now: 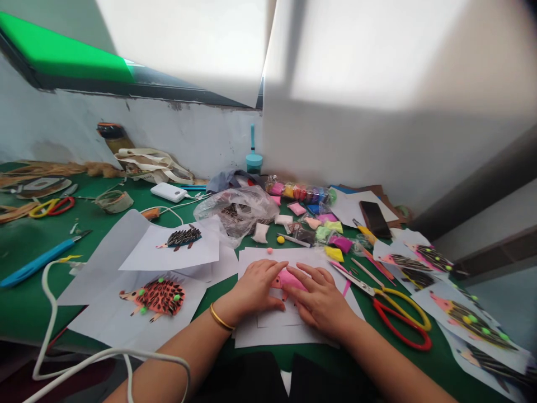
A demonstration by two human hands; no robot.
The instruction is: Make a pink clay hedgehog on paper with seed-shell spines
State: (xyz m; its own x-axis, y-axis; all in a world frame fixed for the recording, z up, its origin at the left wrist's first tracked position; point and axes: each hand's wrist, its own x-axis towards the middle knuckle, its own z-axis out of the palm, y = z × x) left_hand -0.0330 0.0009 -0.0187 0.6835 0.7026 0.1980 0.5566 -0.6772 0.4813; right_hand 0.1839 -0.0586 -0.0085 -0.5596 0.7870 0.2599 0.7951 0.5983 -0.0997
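A white sheet of paper [268,336] lies before me, bearing a flat pink clay hedgehog [289,280] partly covered by my fingers. My left hand [259,285], with a gold bangle on its wrist, rests at the animal's head, fingers stretched out and thumb apart. From the other side my right hand [321,296] lies with extended fingers over the pink body, touching it. Neither hand grips anything that I can see. At the sheet's top edge sits a small pink clay ball [269,251], and a yellow ball [281,239] lies beyond it.
Scissors [388,302] with red and yellow handles lie right of the sheet. Finished hedgehog pictures lie left [159,299] and right [470,319]. Behind are clay packets [334,253], a plastic bag [239,210] and a phone [375,219]. A white cable [52,302] loops at left.
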